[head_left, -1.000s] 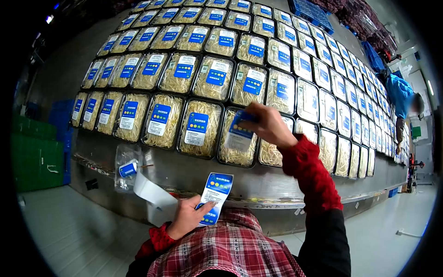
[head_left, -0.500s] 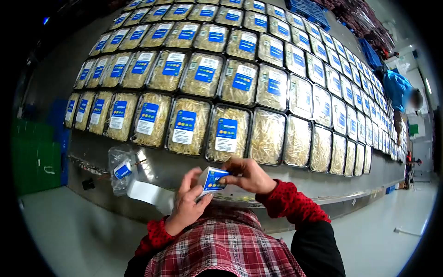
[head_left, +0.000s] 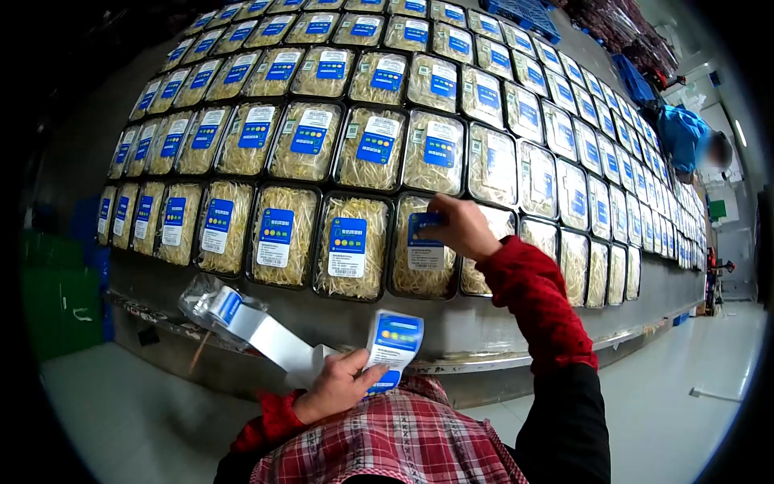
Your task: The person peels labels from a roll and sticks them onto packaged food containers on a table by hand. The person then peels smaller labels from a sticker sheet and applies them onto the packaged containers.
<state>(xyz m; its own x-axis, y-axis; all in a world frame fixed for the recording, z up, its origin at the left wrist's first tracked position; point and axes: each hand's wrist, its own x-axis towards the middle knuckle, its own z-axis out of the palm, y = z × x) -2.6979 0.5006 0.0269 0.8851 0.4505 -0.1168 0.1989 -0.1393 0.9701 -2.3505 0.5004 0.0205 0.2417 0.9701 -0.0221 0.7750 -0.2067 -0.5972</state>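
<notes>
My left hand [head_left: 339,385] grips a strip of blue-and-white labels [head_left: 396,339] near the table's front edge. The white backing [head_left: 278,343] trails left from it to a label roll [head_left: 228,306] in clear plastic. My right hand [head_left: 461,228] pinches the upper end of a blue-and-white label [head_left: 425,252] over a tray of sprouts [head_left: 421,281] in the front row. Whether the label touches the film is hard to tell. Left of it, a front-row tray [head_left: 351,278] carries a flat label; the front-row trays right of my hand show none.
Several rows of labelled sprout trays [head_left: 310,133] cover the metal table [head_left: 484,329]. A person in blue [head_left: 685,137] stands at the far right. Green crates [head_left: 68,298] are at the left, a blue pallet [head_left: 524,16] at the back.
My right hand has moved from the strip in my left hand up to a front-row tray, with a label. My left hand still holds the strip. The trays appear shifted left and the roll has tilted.
</notes>
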